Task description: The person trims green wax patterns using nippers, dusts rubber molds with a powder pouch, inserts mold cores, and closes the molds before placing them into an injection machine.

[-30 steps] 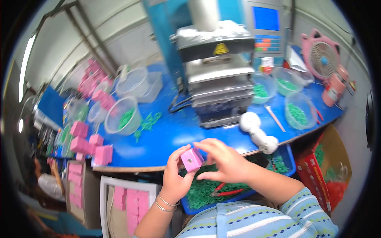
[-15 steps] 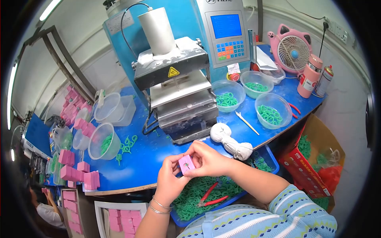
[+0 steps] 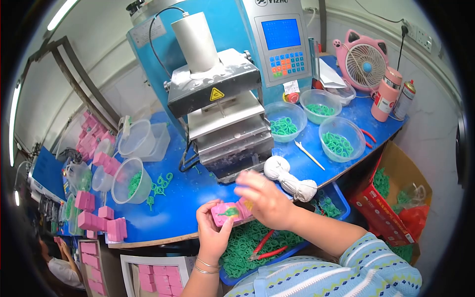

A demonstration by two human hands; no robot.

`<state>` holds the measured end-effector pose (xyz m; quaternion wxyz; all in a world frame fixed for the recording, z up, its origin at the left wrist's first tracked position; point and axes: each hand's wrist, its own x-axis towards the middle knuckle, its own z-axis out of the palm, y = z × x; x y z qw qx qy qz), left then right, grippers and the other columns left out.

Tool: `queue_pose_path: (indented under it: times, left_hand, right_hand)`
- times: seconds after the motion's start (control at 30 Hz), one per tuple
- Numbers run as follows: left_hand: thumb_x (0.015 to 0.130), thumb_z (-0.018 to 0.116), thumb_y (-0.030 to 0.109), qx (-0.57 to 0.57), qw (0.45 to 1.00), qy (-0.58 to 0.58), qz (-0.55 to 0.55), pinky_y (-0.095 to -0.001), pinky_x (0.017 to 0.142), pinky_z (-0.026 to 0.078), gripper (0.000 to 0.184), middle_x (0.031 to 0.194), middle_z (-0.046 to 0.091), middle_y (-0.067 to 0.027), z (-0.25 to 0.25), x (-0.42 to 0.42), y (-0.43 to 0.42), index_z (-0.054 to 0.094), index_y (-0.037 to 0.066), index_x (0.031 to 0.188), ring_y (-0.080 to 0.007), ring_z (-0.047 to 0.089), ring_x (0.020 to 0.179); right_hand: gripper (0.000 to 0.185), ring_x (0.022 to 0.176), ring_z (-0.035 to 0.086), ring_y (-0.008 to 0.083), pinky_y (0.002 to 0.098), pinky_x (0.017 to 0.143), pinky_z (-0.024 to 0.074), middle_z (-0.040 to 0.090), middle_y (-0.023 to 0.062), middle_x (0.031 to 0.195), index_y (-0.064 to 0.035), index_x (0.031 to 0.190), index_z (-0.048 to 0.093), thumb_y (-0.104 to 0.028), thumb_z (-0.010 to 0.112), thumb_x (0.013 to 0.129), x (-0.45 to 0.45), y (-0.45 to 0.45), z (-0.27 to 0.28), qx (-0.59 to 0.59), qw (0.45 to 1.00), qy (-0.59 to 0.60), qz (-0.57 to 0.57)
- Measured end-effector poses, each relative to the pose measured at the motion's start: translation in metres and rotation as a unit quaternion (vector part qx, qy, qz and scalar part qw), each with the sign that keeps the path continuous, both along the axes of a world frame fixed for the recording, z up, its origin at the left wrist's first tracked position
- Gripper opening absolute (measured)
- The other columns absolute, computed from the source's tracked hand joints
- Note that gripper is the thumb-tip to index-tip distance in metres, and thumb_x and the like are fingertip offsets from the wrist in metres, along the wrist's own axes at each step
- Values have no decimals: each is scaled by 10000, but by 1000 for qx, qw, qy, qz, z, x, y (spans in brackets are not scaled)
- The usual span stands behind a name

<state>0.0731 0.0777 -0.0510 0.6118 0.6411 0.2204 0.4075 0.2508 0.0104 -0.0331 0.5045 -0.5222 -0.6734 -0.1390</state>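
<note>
My left hand [image 3: 212, 232] grips a pink block-shaped mold [image 3: 222, 211] that lies opened, with a green piece [image 3: 229, 213] in its hollow. A second pink part [image 3: 244, 207] with a yellowish patch sits against its right side, partly covered by my right hand [image 3: 267, 203]. The right hand is raised over that part, its fingers stretched out and smeared by motion. Below both hands is a blue tray [image 3: 338, 195] of green ring-like pieces [image 3: 242, 252], with red-handled pliers [image 3: 267, 252] lying on them.
A press machine [image 3: 230, 143] stands just beyond my hands. Clear bowls of green pieces, such as this bowl [image 3: 341, 138], are on the blue table [image 3: 163, 213]. A white cloth bundle [image 3: 289, 180] lies right of my hands. Pink blocks [image 3: 91, 220] are stacked at left.
The pink mold, closed between both hands before, is now opened and shows the green piece inside. My right hand has lifted off it with fingers extended.
</note>
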Motion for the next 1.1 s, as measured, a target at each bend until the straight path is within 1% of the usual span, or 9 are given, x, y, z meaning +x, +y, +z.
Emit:
queue_pose_path:
  times: [0.07,0.2,0.33,0.4,0.53,0.6,0.8,1.03,1.1]
  left_hand:
    - [765,612,-9,232,943,209,114,-352,892,425,481,1150,461,-187,-5,-6,2,340,-22,1161,-250,523,1013]
    - [807,529,41,160,974,158,41,-346,864,425,442,1116,467,-184,2,-8,-4,336,-40,1196,-240,530,953]
    - [828,487,44,194,965,173,20,-336,866,424,431,1108,484,-180,17,-5,-5,328,-26,1222,-227,527,970]
    - [833,468,34,81,986,143,-37,-333,886,414,426,1102,498,-169,17,-7,-3,329,-10,1234,-223,522,990]
    - [833,464,40,35,987,143,-62,-289,790,445,422,1054,509,-135,11,-11,2,333,13,1234,-172,527,890]
    - [786,458,71,-32,992,92,-78,-179,518,356,453,864,494,-42,11,-9,1,329,79,1221,-62,425,618]
    - [815,469,78,-130,987,35,-86,-197,513,381,445,814,495,-51,11,-10,3,308,52,1229,-88,458,603]
    - [852,521,119,-100,989,-6,-106,-197,486,376,454,781,496,-54,0,-12,6,290,52,1237,-91,456,573]
    - [845,597,138,-53,995,11,-88,-200,499,390,503,812,508,-61,1,-10,5,292,49,1235,-93,465,585]
  right_hand:
    - [468,887,558,318,393,800,437,534,143,1066,-24,1134,498,-83,599,680,-2,-2,-7,-49,989,-87,108]
    - [571,847,577,251,356,742,412,584,122,1034,-10,1154,518,-251,698,668,-6,-3,2,-158,984,-38,79]
    - [604,838,578,228,354,749,394,603,99,983,-12,1125,534,-302,737,635,-14,-5,25,-171,981,-69,53]
    - [594,834,577,222,355,769,380,609,77,926,-30,1067,561,-338,761,599,-17,-3,25,-242,961,-127,37]
    - [519,829,574,224,350,763,379,605,59,897,-44,999,580,-333,757,606,-17,3,23,-272,953,-125,37]
    - [459,800,575,231,357,747,380,597,71,831,-35,924,590,-322,747,602,-15,3,22,-219,968,-108,55]
    - [451,806,564,246,365,762,377,603,72,876,-45,974,573,-284,736,629,-8,0,17,-206,973,-54,93]
    - [496,831,551,273,370,803,366,607,80,990,-70,1085,552,-231,733,653,-2,-7,9,-200,971,23,129]
    - [546,946,551,289,383,874,382,579,113,1102,-60,1177,523,-206,727,691,0,-8,10,-203,962,65,168]
